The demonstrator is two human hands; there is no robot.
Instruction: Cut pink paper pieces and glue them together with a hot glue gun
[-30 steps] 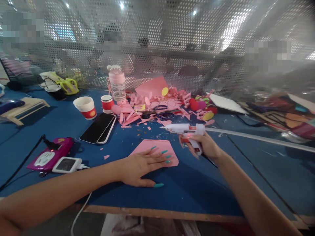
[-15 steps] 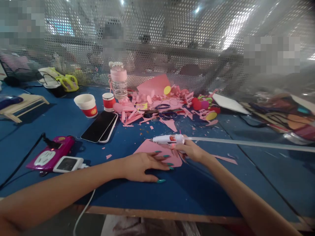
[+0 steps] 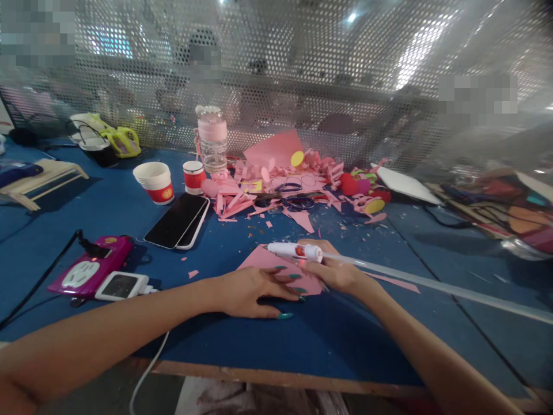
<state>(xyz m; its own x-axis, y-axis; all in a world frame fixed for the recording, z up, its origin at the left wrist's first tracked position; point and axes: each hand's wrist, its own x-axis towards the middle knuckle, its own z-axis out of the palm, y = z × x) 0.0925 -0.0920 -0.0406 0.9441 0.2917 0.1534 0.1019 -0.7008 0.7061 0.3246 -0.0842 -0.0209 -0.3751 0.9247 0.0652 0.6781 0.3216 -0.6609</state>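
Observation:
My left hand [image 3: 254, 291] lies flat with fingers spread, pressing a piece of pink paper [image 3: 253, 257] onto the blue table. My right hand [image 3: 337, 270] is wrapped round a white hot glue gun [image 3: 287, 250], whose nozzle points left over the paper's upper edge. A long clear glue stick [image 3: 415, 278] sticks out of the gun's back end and runs off to the right. The gun's handle is mostly hidden by my right fingers. A narrow pink strip [image 3: 397, 282] lies behind my right wrist.
Pink scraps [image 3: 233, 199] and dark-handled scissors [image 3: 298, 203] lie in a heap at the back. Left stand a paper cup [image 3: 158, 190], a pink-lidded bottle [image 3: 213, 141] and two stacked phones [image 3: 175, 222]. A purple power strip [image 3: 88, 282] with cables lies near my left forearm.
The rear of the glue gun and its long stick have swung toward me, so the stick slants down to the right. My left hand stays on the paper.

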